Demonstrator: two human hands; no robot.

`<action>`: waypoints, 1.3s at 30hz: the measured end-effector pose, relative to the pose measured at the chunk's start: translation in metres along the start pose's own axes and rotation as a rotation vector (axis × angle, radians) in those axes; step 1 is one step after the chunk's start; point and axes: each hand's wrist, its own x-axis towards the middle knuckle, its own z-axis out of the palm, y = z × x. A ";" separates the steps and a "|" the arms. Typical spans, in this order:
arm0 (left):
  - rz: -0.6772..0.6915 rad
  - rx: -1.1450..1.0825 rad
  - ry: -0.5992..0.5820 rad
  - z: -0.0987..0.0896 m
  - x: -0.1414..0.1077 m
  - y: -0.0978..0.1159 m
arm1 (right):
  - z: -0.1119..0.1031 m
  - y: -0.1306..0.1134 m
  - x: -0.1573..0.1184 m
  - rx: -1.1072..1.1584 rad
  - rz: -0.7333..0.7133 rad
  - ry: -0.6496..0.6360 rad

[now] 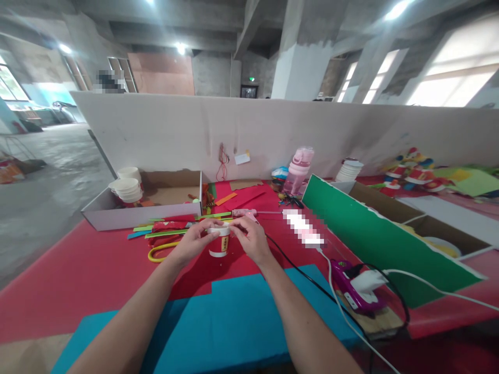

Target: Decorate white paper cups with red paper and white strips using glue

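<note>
A small red and white paper cup stands upright on the red table covering between my hands. My left hand is closed on the left side of its rim, with thumb and fingers at the top edge. On the other side, the fingertips of my right hand are pinched at the cup's rim. Any small piece between the fingers is too hidden to make out. Just behind the cup lies a pink glue gun. Scissors with a yellow handle rest left of my left hand.
A white-sided box with stacked paper cups stands at the left. Colored strips lie before it. At the right are a green-sided box, a purple power strip and trailing cables. A pink bottle stands by the partition.
</note>
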 end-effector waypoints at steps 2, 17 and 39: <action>-0.004 0.032 -0.007 -0.001 0.000 -0.001 | 0.000 0.000 -0.001 -0.109 -0.072 -0.056; -0.218 -0.585 0.029 -0.002 -0.002 -0.004 | 0.002 0.003 -0.001 0.228 0.221 0.021; 0.283 0.397 0.106 0.002 0.003 0.001 | 0.000 -0.007 -0.002 -0.095 -0.096 -0.095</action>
